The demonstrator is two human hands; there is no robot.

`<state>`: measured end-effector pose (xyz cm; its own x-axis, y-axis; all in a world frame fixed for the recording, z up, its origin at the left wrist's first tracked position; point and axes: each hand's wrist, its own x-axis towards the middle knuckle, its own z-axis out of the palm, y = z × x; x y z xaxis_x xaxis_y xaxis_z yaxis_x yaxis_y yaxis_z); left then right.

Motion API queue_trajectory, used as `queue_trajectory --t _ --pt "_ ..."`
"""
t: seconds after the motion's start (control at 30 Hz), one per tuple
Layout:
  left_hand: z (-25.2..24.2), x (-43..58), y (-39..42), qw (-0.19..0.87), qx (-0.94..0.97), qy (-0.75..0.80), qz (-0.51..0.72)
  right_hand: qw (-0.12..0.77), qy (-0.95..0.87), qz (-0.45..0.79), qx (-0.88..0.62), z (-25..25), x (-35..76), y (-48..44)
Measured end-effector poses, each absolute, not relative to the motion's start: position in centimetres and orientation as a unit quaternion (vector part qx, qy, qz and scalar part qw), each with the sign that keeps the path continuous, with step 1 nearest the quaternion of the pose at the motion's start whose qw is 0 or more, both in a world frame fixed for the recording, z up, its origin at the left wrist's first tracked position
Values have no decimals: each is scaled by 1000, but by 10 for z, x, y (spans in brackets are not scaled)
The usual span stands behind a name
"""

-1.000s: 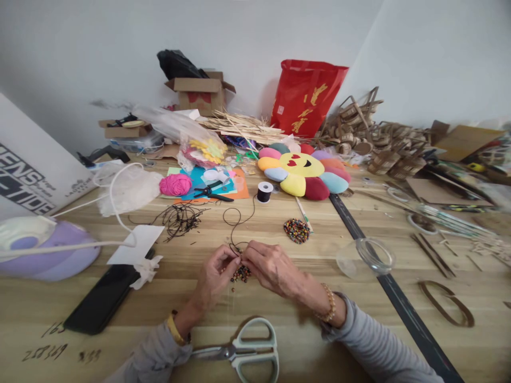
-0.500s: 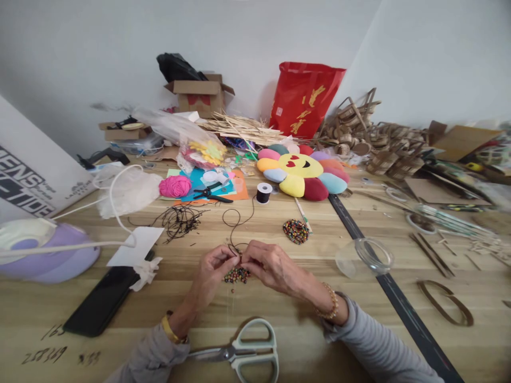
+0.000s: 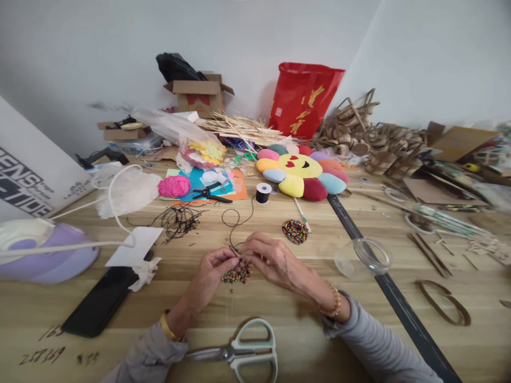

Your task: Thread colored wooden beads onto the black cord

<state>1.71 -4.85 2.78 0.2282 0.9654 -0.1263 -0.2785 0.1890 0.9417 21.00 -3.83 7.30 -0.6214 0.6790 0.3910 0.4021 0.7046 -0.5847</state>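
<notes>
My left hand (image 3: 213, 270) is closed in a pinch on the black cord (image 3: 231, 234), with a small dark bead at the fingertips. Just to its right, my right hand (image 3: 273, 263) has its thumb and fingers drawn together by the cord. Whatever lies between those fingers is too small to make out. Under both hands is a small pile of multicoloured beads (image 3: 237, 275). The cord loops back to a white-ended spool (image 3: 262, 193) of black cord. Farther right lies a coiled heap of strung beads (image 3: 295, 232).
Scissors (image 3: 247, 352) with pale handles lie near the front edge. At left are a black phone (image 3: 98, 303) and a purple-and-white device (image 3: 48, 252). A clear round container (image 3: 373, 256) stands at right. Behind are a flower cushion (image 3: 301, 170), pink yarn (image 3: 174, 186) and pliers (image 3: 211, 194).
My right hand has shifted slightly up and away from my left fingertips, opening a small gap where a bead shows. My left hand keeps its pinch in nearly the same place.
</notes>
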Motion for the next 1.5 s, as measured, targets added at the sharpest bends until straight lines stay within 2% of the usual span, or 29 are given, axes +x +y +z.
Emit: queue_trajectory --t 0.27,0.57,0.8,1.27,1.5 --pt "28 16 -50 698 441 373 424 206 -903 273 -261 79 211 -37" --pt "30 15 -49 700 451 387 397 236 -892 253 -293 69 216 -28" --pt "32 16 -50 696 441 398 403 225 -870 309 -310 69 213 -32" --pt "28 19 -51 712 428 384 404 218 -905 210 -298 67 210 -39" --pt "28 18 -49 720 375 394 430 261 -853 298 -339 73 215 -32"
